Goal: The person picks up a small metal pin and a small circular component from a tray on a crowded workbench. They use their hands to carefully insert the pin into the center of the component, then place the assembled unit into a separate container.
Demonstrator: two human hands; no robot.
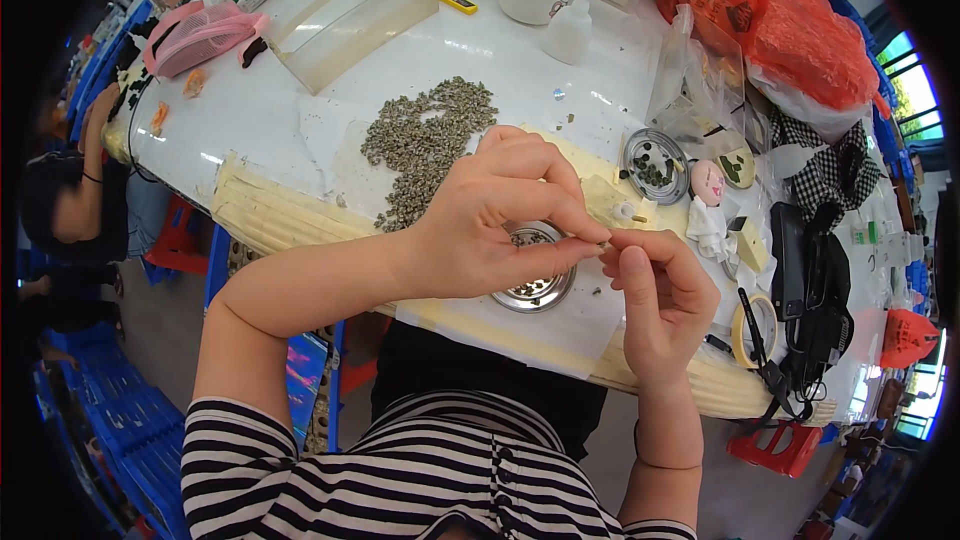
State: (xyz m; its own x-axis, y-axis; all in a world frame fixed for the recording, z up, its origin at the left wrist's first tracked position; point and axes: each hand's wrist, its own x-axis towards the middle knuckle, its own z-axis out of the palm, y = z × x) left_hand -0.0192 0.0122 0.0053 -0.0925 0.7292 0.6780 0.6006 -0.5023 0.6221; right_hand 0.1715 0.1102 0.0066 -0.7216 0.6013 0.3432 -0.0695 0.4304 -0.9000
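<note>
Pinching a tiny piece [604,248] near the bench's [290,130] front edge, the left hand [520,215] closes thumb and forefinger; the right hand [665,290] meets it, its grip I cannot tell; two round metal dishes: near dish [533,308] below the fingers, far dish [627,162] farther back; one rough grey-green heap [415,140]; one smooth tape ring [739,335] beside the ribbed cream edging [300,212].

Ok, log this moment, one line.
left hand: pinching; right hand: fingertips at left's; between: too small to tell; below: metal dish; beyond: small-piece pile
</note>
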